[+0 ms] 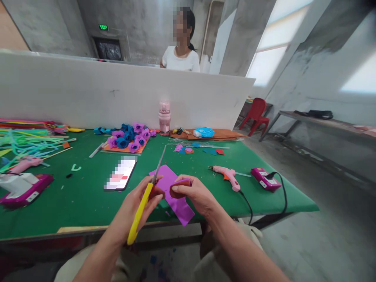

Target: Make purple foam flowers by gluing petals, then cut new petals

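Note:
My left hand (131, 203) is closed around a pair of scissors with yellow handles (140, 215); the blades point up and away over the table. In my right hand (200, 194) a small brown paper piece with a purple edge (178, 192) is pinched between thumb and fingers. Between the hands lies a purple paper sheet (182, 213), its near corner reaching past the table's front edge. My right fingers hide part of this sheet. The scissor blades are apart from the brown piece.
Right of my hands lie a pink glue gun (227, 174) and a purple power strip (266, 179). A phone (122, 173), paper flowers (129, 137) and a pink bottle (165, 119) stand or lie beyond. A person (182, 56) is behind the white board (117, 92).

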### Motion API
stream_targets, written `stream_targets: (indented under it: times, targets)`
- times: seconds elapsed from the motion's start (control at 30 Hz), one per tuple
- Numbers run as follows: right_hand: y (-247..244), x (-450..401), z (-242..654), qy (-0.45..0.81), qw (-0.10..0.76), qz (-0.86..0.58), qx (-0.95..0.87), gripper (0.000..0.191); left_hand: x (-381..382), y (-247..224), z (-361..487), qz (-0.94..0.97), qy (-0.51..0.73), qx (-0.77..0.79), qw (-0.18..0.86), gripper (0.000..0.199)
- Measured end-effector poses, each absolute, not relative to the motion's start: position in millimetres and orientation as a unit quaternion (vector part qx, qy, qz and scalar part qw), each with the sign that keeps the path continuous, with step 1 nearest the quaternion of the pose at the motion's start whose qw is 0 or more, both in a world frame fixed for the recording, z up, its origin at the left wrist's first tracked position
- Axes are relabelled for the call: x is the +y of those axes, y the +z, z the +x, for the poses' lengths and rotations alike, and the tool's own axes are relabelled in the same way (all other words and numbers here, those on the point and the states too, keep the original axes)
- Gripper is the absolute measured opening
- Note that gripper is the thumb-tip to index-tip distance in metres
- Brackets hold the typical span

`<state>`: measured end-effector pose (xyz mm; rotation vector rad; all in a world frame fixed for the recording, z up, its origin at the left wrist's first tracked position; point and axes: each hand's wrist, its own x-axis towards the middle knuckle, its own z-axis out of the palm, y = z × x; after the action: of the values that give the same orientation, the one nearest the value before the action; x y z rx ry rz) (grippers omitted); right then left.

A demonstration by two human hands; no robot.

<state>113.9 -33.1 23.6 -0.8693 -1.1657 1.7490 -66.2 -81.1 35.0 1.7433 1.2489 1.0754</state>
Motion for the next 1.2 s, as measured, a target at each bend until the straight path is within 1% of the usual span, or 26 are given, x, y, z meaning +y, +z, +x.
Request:
stream_targets:
  times: [0.1,0.2,0.33,0.5,0.57,0.7,0.77,0.83,0.93,1.0,1.07,1.2]
  targets:
    - [19.4,-36.3,106.7,0.716,0.409,-0.338,-0.453,0.024,-80.3,28.3,-54.3,0.623,0.461,0.480,0.411,0.043]
    - [17.0,-38.7,103.1,0.732,0.394,-0.325,-0.452,0.026,-83.2,25.4,-47.3,0.600,0.477,0.483,0.424,0.044]
    - [17.0,-44.4,102.6,0.752,0.363,-0.310,-0.455,0.029,-92.4,26.6,-43.6,0.585,0.479,0.507,0.414,0.044]
    - [14.1,-53.2,102.7,0.727,0.355,-0.319,-0.494,0.029,-109.2,26.9,-40.9,0.566,0.484,0.546,0.384,0.042]
    - [12.8,-55.4,103.6,0.719,0.386,-0.339,-0.469,0.028,-116.2,24.4,-39.3,0.549,0.495,0.543,0.398,0.043]
    - [11.2,-65.6,111.2,0.691,0.523,-0.376,-0.330,0.030,-130.2,14.6,-34.8,0.434,0.569,0.537,0.447,0.052]
    - [9.3,-78.5,115.5,0.680,0.564,-0.380,-0.273,0.031,-136.7,7.9,-32.4,0.378,0.608,0.529,0.455,0.057]
    - [6.1,-96.6,115.9,0.684,0.581,-0.377,-0.229,0.033,-142.7,0.1,-29.9,0.339,0.639,0.518,0.457,0.060]
    - [0.9,-125.4,106.8,0.709,0.581,-0.345,-0.201,0.039,-150.6,-11.3,-23.6,0.293,0.664,0.515,0.456,0.067]
    - [-1.4,-140.0,96.6,0.717,0.573,-0.317,-0.241,0.034,-155.9,-16.4,-16.3,0.281,0.665,0.516,0.461,0.069]
    - [-2.6,-148.7,86.5,0.718,0.570,-0.305,-0.259,0.034,-161.7,-18.5,-6.6,0.282,0.667,0.515,0.459,0.068]
    - [-6.2,-152.6,77.1,0.710,0.589,-0.330,-0.201,0.026,-173.2,-18.1,12.3,0.286,0.672,0.521,0.443,0.064]
